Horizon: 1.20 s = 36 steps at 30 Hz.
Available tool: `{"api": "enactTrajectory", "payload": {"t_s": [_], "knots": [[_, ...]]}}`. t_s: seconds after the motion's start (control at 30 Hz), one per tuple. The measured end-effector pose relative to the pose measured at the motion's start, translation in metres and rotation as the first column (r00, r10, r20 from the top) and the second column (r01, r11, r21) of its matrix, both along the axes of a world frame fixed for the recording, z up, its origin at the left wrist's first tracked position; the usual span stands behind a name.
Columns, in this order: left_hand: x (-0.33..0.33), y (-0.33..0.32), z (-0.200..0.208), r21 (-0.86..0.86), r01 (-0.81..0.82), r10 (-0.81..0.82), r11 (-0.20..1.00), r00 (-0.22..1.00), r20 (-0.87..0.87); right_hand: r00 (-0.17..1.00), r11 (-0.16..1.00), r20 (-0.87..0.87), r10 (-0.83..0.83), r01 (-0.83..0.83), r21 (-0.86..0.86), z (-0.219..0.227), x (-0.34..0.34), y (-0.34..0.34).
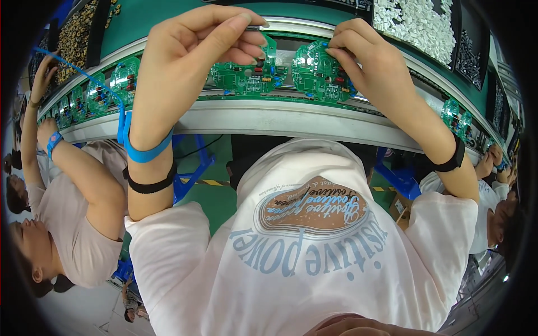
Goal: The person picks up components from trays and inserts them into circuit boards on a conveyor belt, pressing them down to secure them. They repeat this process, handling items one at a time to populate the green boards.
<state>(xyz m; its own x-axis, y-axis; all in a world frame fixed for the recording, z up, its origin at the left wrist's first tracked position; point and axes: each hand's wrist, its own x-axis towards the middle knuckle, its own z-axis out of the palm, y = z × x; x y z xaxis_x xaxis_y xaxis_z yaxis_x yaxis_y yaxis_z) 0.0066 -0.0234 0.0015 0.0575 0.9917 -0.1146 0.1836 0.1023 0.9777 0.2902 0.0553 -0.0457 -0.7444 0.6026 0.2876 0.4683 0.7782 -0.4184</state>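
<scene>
My left hand (196, 47) is raised over a green circuit board (246, 79), thumb and fingers closed in a pinch. A small dark, rod-like part (254, 28) shows between the fingertips. To its right, my right hand (370, 56) reaches down to a second green circuit board (318, 71), its thumb and forefinger drawn together at the board's upper right edge. Whatever lies between those fingertips is hidden. Both boards carry small blue, red and black components and sit in a metal rail (252, 115).
More circuit boards (96, 92) line the rail on the left, and others (451, 112) on the right. Beyond it are bins of white connectors (414, 28), dark metal parts (469, 59) and brownish parts (73, 42). A blue cord (78, 70) runs to my left wristband. Co-workers (73, 207) sit alongside.
</scene>
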Motion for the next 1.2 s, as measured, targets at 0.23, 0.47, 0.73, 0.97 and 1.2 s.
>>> {"api": "enactTrajectory", "payload": {"t_s": [0.23, 0.47, 0.73, 0.97, 1.2], "knots": [[-0.002, 0.002, -0.002, 0.006, 0.046, -0.045, 0.999, 0.997, -0.061, 0.996, 0.996, 0.006, 0.084, -0.085, 0.03, 0.002, 0.004, 0.012], [0.002, -0.001, -0.004, 0.175, 0.031, 0.011, 0.984, 0.973, -0.232, 0.989, 0.99, -0.064, 0.136, -0.134, 0.035, 0.002, 0.004, 0.015], [0.033, 0.004, 0.029, 0.088, -0.128, 0.149, 0.988, 0.939, -0.31, 0.462, 0.89, -0.786, 0.411, -0.392, 0.234, -0.05, -0.02, 0.039], [0.039, 0.004, 0.039, -0.051, -0.237, 0.198, 0.97, 0.895, -0.4, 0.484, 0.904, -0.801, 0.353, -0.397, 0.158, -0.039, -0.02, 0.03], [0.031, 0.004, 0.031, -0.045, -0.152, 0.129, 0.987, 0.937, -0.324, 0.541, 0.926, -0.783, 0.307, -0.36, 0.115, -0.024, -0.017, 0.021]]}}
